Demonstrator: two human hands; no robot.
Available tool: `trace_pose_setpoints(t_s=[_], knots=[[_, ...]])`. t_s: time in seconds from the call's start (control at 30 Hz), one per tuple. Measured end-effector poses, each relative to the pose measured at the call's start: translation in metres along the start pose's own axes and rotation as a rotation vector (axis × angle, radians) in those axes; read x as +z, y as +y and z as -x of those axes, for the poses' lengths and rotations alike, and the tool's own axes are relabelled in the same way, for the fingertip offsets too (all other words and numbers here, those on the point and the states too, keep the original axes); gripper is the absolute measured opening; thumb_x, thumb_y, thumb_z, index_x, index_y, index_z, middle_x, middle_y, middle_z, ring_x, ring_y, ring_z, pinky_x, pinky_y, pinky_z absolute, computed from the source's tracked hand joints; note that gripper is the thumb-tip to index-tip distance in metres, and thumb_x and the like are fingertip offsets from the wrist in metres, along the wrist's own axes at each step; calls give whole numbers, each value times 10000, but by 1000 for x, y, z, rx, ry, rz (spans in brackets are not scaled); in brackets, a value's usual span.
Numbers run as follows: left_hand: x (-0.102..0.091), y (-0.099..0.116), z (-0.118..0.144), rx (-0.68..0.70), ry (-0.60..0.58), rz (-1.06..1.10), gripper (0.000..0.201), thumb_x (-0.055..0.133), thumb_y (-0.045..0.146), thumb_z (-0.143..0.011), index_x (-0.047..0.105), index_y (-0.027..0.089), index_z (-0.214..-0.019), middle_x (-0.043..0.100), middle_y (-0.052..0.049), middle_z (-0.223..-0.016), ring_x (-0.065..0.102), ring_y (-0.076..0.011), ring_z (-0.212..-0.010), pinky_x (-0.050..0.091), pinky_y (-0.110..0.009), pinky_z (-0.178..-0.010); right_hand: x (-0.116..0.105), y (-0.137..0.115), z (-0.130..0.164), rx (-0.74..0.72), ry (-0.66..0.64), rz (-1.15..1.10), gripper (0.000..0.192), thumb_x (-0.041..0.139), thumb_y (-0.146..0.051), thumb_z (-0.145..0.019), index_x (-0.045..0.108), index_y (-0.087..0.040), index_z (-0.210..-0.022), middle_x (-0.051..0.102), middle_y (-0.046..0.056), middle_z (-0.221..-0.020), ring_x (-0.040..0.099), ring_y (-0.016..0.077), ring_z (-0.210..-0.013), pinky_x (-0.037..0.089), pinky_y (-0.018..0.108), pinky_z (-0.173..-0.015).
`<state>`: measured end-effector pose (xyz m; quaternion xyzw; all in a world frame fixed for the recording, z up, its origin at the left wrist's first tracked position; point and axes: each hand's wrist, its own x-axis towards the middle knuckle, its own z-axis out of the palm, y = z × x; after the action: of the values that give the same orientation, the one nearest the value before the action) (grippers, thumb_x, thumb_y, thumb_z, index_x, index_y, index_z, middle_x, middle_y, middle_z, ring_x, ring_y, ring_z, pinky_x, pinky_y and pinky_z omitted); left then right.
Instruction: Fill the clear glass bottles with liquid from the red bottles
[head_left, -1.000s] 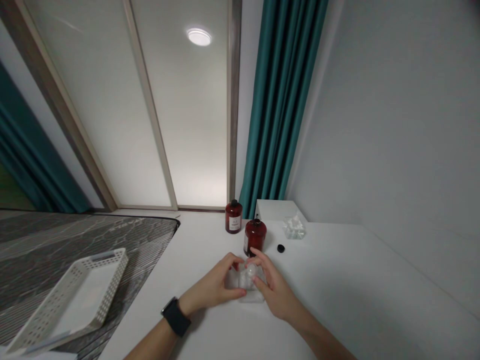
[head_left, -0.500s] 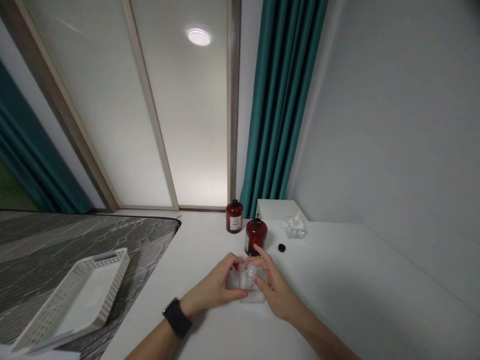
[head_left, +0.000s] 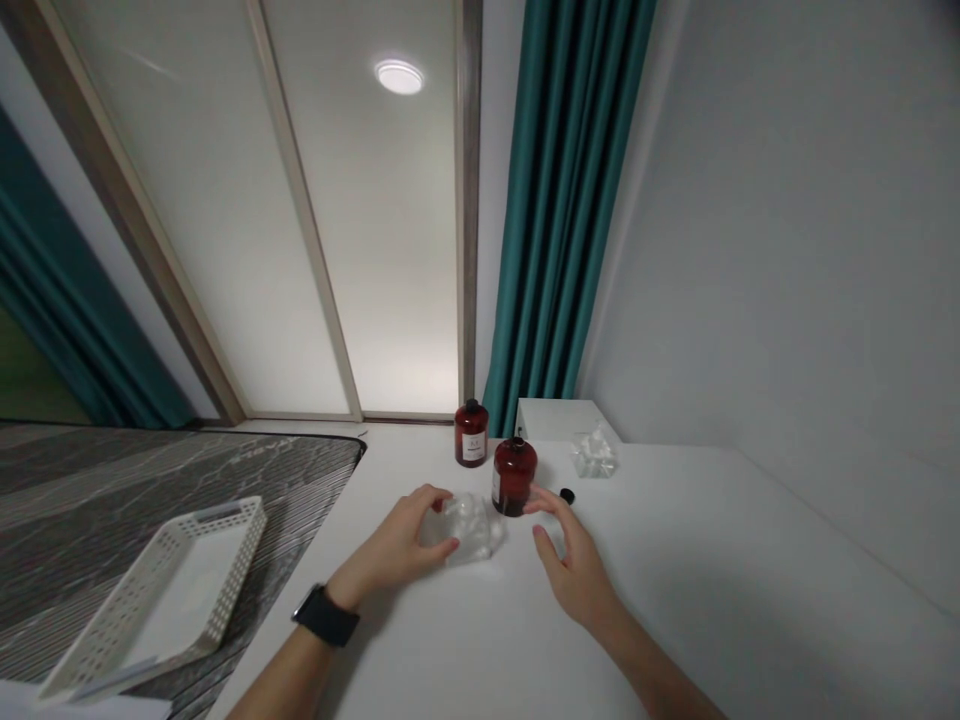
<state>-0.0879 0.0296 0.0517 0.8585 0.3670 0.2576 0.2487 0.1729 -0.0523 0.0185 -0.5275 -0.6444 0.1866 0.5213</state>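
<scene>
My left hand (head_left: 401, 543), with a black watch on its wrist, grips a crumpled clear plastic wrapper (head_left: 469, 528) on the white table (head_left: 675, 600). To the right of the wrapper my right hand (head_left: 574, 560) is open, fingers spread, holding nothing; its fingertips are close to the nearer dark red bottle (head_left: 514, 477), which stands without a cap. A small black cap (head_left: 567, 495) lies just right of that bottle. Behind it stands a second dark red bottle (head_left: 471, 435) with a black cap on.
A clear plastic lump (head_left: 593, 453) sits at the back of the table beside a white box (head_left: 559, 419). A white perforated tray (head_left: 161, 598) rests on the grey striped surface at left. Teal curtains and a frosted window are behind.
My hands have come apart. The left hand has drawn the wrapper to the left and a little farther away, and the right hand has let go of it and opened toward the near bottle.
</scene>
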Motion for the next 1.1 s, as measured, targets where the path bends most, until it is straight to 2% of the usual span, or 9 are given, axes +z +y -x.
trace_pose_setpoints(t_s=[0.13,0.23,0.33,0.4,0.47,0.57,0.7,0.93,1.1], knots=[[-3,-24,-3,-48,141,-37,450,651,346,-851,570,174,-1259,662,-104,-1094,637,-285,-1022,495,-461,-950,-7,9,-7,-10,74,66,412,443,-237,-941,521,-238,-1346,684,61,-1087,640,241,-1114,493,413,-1001],[-1,-30,-4,-42,206,-16,568,660,344,-863,474,189,-1376,643,-124,-1198,643,-279,-1066,512,-466,-955,-9,13,-9,-22,98,82,415,453,-229,-924,534,-235,-1331,682,56,-1058,657,232,-1042,509,403,-963],[0,-22,-2,65,392,-86,513,611,294,-909,437,206,-1383,609,-131,-1240,617,-277,-1110,519,-467,-940,-8,16,-10,-35,106,88,418,466,-223,-911,542,-235,-1321,681,55,-1044,656,228,-1016,515,396,-945],[2,-8,2,201,542,-187,358,561,221,-930,502,207,-1283,625,-114,-1142,609,-272,-1071,510,-468,-926,-6,21,-11,-33,120,95,416,480,-223,-898,550,-233,-1308,681,59,-1043,650,228,-989,524,396,-920],[10,11,5,351,591,-250,306,526,131,-920,533,202,-1217,640,-97,-1034,615,-251,-964,520,-425,-850,-4,27,-13,-20,145,96,419,493,-227,-885,552,-225,-1299,680,66,-1039,643,226,-940,535,395,-880],[31,41,10,506,385,-299,294,504,89,-897,570,180,-1169,659,-97,-973,620,-241,-901,536,-382,-788,1,36,-18,7,183,59,417,485,-228,-884,550,-208,-1296,676,79,-1032,640,220,-897,543,391,-840],[53,61,12,418,157,-478,337,529,114,-863,584,163,-1192,673,-124,-1079,630,-299,-970,565,-445,-821,6,42,-23,28,227,30,408,461,-231,-905,529,-189,-1304,667,93,-1026,648,226,-925,545,390,-821],[51,55,15,113,-15,-553,296,484,165,-900,629,167,-1158,718,-154,-1081,665,-332,-945,574,-458,-773,5,35,-39,23,246,13,438,514,-268,-909,466,-206,-1340,617,111,-1131,619,244,-1037,533,432,-888],[49,45,11,-28,3,-542,417,493,213,-909,566,173,-1318,705,-186,-1211,654,-386,-1050,553,-509,-801,17,27,-63,20,212,1,572,630,-316,-847,434,-224,-1376,550,130,-1272,558,270,-1192,504,456,-970]])
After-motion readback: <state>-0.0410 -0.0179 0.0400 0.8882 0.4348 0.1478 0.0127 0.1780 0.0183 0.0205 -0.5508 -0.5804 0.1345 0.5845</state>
